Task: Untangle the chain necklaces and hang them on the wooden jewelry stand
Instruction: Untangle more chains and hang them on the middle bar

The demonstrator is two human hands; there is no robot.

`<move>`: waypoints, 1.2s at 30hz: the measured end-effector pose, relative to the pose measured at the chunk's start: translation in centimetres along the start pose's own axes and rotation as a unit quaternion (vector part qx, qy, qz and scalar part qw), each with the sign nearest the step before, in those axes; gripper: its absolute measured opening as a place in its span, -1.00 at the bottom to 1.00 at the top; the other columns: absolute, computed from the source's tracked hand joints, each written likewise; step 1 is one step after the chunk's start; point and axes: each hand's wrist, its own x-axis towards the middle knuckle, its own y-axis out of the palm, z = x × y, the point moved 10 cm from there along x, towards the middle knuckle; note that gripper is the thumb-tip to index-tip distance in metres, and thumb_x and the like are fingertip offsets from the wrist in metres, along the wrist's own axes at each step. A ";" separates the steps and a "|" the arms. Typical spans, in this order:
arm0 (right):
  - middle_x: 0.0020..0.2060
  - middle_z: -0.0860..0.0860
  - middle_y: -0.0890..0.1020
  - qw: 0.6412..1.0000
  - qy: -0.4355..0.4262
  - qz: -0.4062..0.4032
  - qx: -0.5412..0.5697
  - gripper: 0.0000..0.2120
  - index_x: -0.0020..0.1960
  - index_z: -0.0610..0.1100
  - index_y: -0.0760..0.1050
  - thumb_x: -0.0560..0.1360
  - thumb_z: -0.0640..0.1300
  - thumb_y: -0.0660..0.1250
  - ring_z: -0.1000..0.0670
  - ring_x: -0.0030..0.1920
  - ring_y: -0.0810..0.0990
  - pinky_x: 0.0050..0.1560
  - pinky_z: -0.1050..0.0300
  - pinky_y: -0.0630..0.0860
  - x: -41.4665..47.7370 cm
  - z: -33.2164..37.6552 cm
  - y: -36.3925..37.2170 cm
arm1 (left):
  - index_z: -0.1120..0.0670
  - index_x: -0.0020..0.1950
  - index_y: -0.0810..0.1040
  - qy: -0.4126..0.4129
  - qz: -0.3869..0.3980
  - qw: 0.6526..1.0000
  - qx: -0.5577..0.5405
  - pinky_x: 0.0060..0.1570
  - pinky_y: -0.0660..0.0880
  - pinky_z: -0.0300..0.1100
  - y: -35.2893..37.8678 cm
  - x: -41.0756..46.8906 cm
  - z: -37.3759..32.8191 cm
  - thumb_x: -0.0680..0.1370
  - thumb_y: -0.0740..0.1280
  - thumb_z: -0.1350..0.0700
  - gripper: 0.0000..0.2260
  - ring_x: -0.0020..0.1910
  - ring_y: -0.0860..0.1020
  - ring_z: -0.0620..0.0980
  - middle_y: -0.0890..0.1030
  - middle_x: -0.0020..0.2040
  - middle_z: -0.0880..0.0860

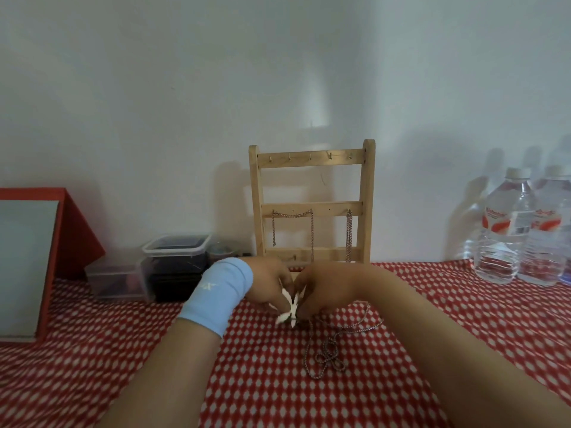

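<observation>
L hand [269, 282] & R hand [324, 288] meet just in front of the wooden stand [312, 163]. Both have fingers curled, pinching a white cross-shaped piece [290, 307]; can't tell what it is. The loose chain [328, 356], still knotted, trails from there away from the stand, toward the person, long axis stand-to-person. R hand is nearer it. Hung chains [292, 215] sit on the stand's mid rail.

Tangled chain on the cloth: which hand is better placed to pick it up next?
Right hand, probably: the tangled chain lies right by it, while the left hand sits farther off. Both pinch white pieces.
</observation>
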 end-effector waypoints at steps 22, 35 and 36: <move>0.07 -0.03 0.72 0.912 -0.131 -0.171 0.348 -0.76 0.20 0.01 0.60 0.59 -0.23 0.37 -0.05 0.12 0.69 0.17 0.02 0.62 -3.3 2.3 -7.2 | 0.23 -0.01 0.61 0.122 -0.292 0.819 -0.479 -0.25 0.64 -0.11 -10.0 -5.0 0.7 0.60 0.31 0.21 -0.88 -0.17 0.65 0.07 0.64 -0.12 0.19; -0.29 -0.02 0.72 0.987 0.051 0.056 0.142 -0.68 0.02 -0.15 0.70 0.67 0.05 0.27 -0.01 -0.22 0.69 0.15 -0.04 0.66 -1.7 -1.1 -0.5 | 0.14 -0.22 0.43 0.177 -0.311 0.622 -0.696 -0.60 0.30 -0.31 -12.1 -6.8 4.7 0.65 0.11 0.20 -0.74 -0.54 0.42 -0.05 0.46 -0.35 0.08; -0.28 -0.01 0.72 0.989 0.063 0.060 0.123 -0.66 0.01 -0.16 0.71 0.65 0.07 0.29 0.00 -0.22 0.70 0.18 -0.03 0.65 -1.7 -1.4 -0.4 | 0.15 -0.22 0.44 0.142 -0.319 0.702 -0.620 -0.61 0.27 -0.32 -11.9 -6.7 5.0 0.64 0.12 0.21 -0.75 -0.56 0.40 -0.05 0.46 -0.35 0.10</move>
